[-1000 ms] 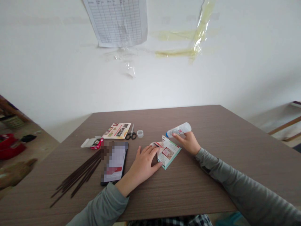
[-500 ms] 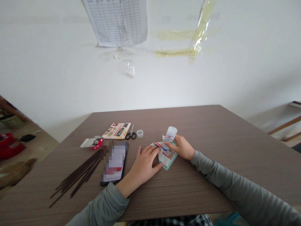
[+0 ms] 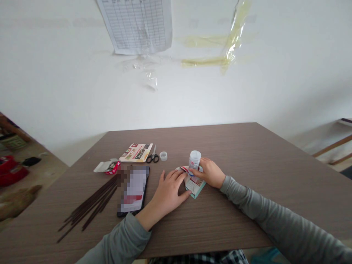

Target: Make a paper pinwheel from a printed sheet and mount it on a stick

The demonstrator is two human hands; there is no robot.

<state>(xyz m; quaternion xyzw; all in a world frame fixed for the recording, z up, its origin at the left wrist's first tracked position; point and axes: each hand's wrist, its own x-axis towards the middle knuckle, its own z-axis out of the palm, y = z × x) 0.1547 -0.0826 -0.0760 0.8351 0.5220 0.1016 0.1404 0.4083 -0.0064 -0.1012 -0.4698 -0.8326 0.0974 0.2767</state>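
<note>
A clear glue bottle (image 3: 195, 158) is gripped in my right hand (image 3: 211, 172), upside down, with its lower end over a folded piece of printed paper (image 3: 194, 189). Whether its tip touches the paper is hidden by my fingers. Spread on the tabletop, my left hand (image 3: 172, 189) has its fingertips and thumb at the paper's left edge. The paper is white with red print and a pale green border. A translucent round cap (image 3: 163, 156) lies beyond my left hand, beside scissors (image 3: 153, 155) with black handles.
Left of my hand lies a phone (image 3: 134, 190), with thin dark brown sticks (image 3: 90, 201) beside it. Behind them are an open small red-and-white box (image 3: 112, 167) and a printed sheet (image 3: 136, 152). A white wall (image 3: 181, 99) borders the table (image 3: 242, 146).
The glue bottle has shifted slightly left and is now more upright, with my right hand moving along. My left hand and the paper stay in place.
</note>
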